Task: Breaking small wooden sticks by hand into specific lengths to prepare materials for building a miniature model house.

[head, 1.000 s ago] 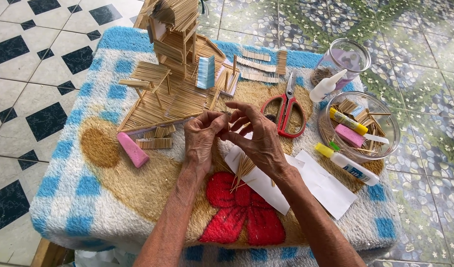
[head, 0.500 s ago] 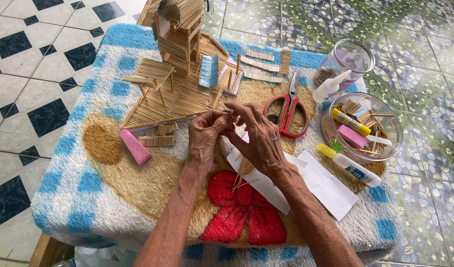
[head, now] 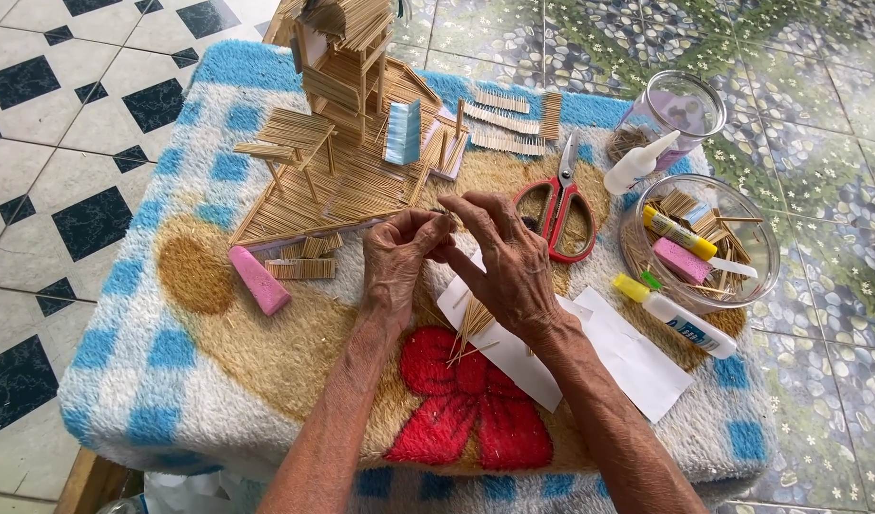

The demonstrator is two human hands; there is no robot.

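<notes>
My left hand (head: 399,262) and my right hand (head: 509,262) meet above the middle of a towel-covered table (head: 218,381). Their fingertips pinch a thin wooden stick (head: 445,215) between them. Under my right wrist lies a small bundle of loose sticks (head: 468,328) on white paper (head: 609,357). Just beyond my hands stands a model house built of sticks (head: 338,114), with a flat stick base.
Red-handled scissors (head: 559,205) lie right of my hands. A glass bowl (head: 742,286) holds a glue tube, a pink block and sticks. A glue bottle (head: 676,314), a white dropper bottle (head: 637,164), a glass jar (head: 680,109), a pink block (head: 258,279) and stick panels (head: 504,124) surround them. Tiled floor around.
My hands stayed together over the same spot, with only small finger movements on the stick. The view shifted slightly.
</notes>
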